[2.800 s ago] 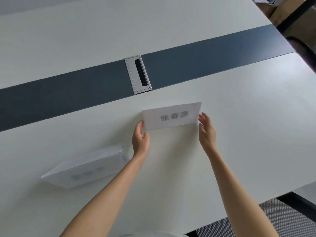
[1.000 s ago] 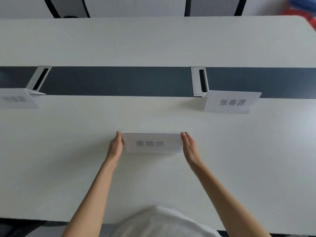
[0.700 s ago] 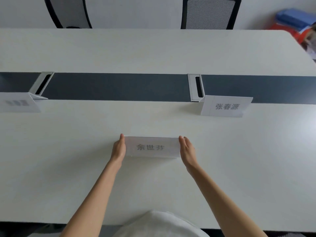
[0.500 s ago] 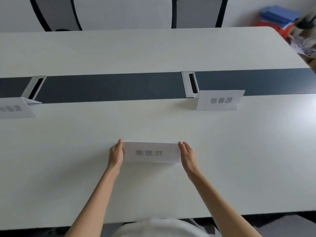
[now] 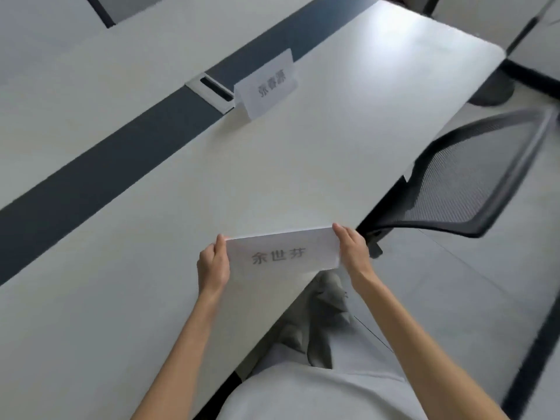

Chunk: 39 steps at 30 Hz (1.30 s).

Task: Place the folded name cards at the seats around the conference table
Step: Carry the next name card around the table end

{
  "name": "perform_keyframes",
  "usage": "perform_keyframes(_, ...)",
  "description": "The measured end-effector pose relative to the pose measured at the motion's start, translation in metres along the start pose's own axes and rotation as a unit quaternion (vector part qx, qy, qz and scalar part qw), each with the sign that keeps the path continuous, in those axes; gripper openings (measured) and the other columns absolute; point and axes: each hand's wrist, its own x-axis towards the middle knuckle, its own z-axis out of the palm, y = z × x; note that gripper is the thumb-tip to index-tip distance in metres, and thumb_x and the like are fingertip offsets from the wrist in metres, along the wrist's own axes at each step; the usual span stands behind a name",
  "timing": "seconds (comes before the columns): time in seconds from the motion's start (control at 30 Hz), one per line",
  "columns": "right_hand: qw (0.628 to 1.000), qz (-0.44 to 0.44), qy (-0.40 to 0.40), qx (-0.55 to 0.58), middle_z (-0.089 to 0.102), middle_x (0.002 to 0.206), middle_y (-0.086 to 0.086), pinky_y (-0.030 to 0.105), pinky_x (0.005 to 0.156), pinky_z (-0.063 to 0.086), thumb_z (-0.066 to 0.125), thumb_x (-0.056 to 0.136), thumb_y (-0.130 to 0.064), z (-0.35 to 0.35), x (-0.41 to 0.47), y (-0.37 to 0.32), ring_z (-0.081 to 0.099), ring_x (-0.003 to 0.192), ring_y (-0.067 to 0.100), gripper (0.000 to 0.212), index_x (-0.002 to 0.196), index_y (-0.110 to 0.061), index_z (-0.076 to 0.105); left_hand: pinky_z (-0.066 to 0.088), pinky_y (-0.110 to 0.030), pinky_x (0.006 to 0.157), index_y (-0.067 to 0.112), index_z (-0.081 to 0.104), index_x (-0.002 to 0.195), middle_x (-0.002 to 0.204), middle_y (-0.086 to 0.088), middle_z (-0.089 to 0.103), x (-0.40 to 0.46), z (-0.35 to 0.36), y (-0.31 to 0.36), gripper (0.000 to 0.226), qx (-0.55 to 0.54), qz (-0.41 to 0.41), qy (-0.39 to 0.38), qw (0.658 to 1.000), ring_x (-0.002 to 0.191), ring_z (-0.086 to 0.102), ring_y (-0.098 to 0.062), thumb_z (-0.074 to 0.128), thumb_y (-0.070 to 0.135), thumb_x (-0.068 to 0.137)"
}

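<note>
I hold a folded white name card (image 5: 283, 254) with grey printed characters over the near edge of the white conference table (image 5: 303, 165). My left hand (image 5: 213, 263) grips its left end and my right hand (image 5: 351, 251) grips its right end. The card's right part hangs past the table edge. A second folded name card (image 5: 268, 84) stands upright farther off, beside the dark centre strip (image 5: 100, 165).
A silver cable port (image 5: 213, 92) sits in the dark strip next to the standing card. A black mesh chair (image 5: 472, 177) stands at the table's right side. My legs and grey floor show below the table edge.
The view has swung hard to the right. The card in my hands has come off the tabletop and moved to the table's near edge, toward the mesh chair.
</note>
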Motion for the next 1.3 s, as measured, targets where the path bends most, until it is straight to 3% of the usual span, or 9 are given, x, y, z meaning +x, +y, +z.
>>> perform_keyframes(0.1,0.994,0.042,0.083,0.048,0.048,0.074,-0.003,0.032,0.068,0.035,0.044,0.09,-0.04,-0.043,-0.034,0.026,0.045,0.079,0.018,0.03,0.068,-0.02,0.049,0.037,-0.034,0.068,0.002,0.052,0.068,0.069,-0.009,0.05,-0.024,0.028,0.016,0.05,0.04,0.053,-0.073,0.995,0.07,0.048,-0.021,0.037,0.045,0.09)
perform_keyframes(0.37,0.938,0.109,0.268,0.191,0.052,0.078,0.003,0.034,0.075,0.04,0.043,0.089,-0.041,-0.177,-0.104,0.088,0.048,0.076,0.02,0.03,0.074,-0.018,0.053,0.046,-0.042,0.067,0.01,0.05,0.052,0.06,-0.011,0.056,-0.104,0.156,0.072,0.05,0.116,0.16,-0.303,0.932,0.067,0.055,-0.031,0.041,0.039,0.092)
perform_keyframes(0.47,0.918,0.113,0.312,0.218,0.055,0.08,0.006,0.033,0.072,0.041,0.041,0.09,-0.042,-0.233,-0.119,0.109,0.05,0.077,0.019,0.032,0.08,-0.016,0.056,0.052,-0.049,0.074,-0.006,0.058,0.069,0.072,-0.023,0.063,-0.133,0.219,0.081,0.068,0.133,0.181,-0.366,0.903,0.07,0.058,-0.036,0.041,0.058,0.081)
perform_keyframes(0.57,0.902,0.114,0.336,0.246,0.057,0.078,0.005,0.03,0.067,0.041,0.04,0.091,-0.039,-0.292,-0.129,0.122,0.051,0.074,0.019,0.03,0.079,-0.016,0.056,0.043,-0.037,0.069,0.009,0.057,0.065,0.07,-0.009,0.056,-0.16,0.287,0.086,0.068,0.153,0.202,-0.409,0.877,0.067,0.049,-0.022,0.038,0.074,0.069)
perform_keyframes(0.77,0.889,0.114,0.361,0.256,0.059,0.074,0.002,0.027,0.063,0.041,0.041,0.093,-0.034,-0.406,-0.123,0.125,0.053,0.07,0.016,0.03,0.073,-0.018,0.057,0.04,-0.037,0.071,0.013,0.054,0.066,0.074,-0.007,0.053,-0.205,0.398,0.111,0.065,0.171,0.189,-0.446,0.858,0.069,0.049,-0.02,0.038,0.076,0.068)
perform_keyframes(0.93,0.889,0.107,0.361,0.261,0.059,0.079,0.003,0.027,0.066,0.041,0.042,0.092,-0.036,-0.48,-0.075,0.12,0.054,0.073,0.017,0.027,0.082,-0.015,0.056,0.049,-0.051,0.085,-0.006,0.058,0.073,0.075,-0.013,0.057,-0.213,0.476,0.148,0.077,0.159,0.184,-0.452,0.858,0.074,0.054,-0.022,0.037,0.069,0.071)
perform_keyframes(1.1,0.894,0.099,0.35,0.26,0.058,0.08,0.006,0.031,0.07,0.04,0.044,0.091,-0.035,-0.545,0.017,0.103,0.052,0.076,0.02,0.027,0.077,-0.016,0.057,0.048,-0.053,0.089,-0.002,0.059,0.071,0.077,-0.023,0.064,-0.184,0.566,0.196,0.07,0.145,0.18,-0.424,0.876,0.077,0.063,-0.031,0.04,0.066,0.069)
perform_keyframes(1.23,0.904,0.086,0.34,0.243,0.055,0.082,0.008,0.033,0.071,0.038,0.045,0.09,-0.036,-0.599,0.11,0.067,0.05,0.079,0.021,0.025,0.083,-0.015,0.057,0.049,-0.047,0.082,0.013,0.059,0.072,0.075,-0.01,0.057,-0.139,0.644,0.254,0.062,0.141,0.185,-0.409,0.883,0.074,0.055,-0.023,0.04,0.071,0.066)
perform_keyframes(1.3,0.91,0.075,0.338,0.229,0.055,0.076,0.004,0.03,0.069,0.038,0.045,0.091,-0.035,-0.627,0.155,0.04,0.05,0.075,0.018,0.027,0.073,-0.017,0.054,0.049,-0.051,0.084,0.001,0.061,0.072,0.074,-0.011,0.057,-0.117,0.681,0.29,0.073,0.13,0.18,-0.401,0.889,0.073,0.054,-0.023,0.038,0.07,0.067)
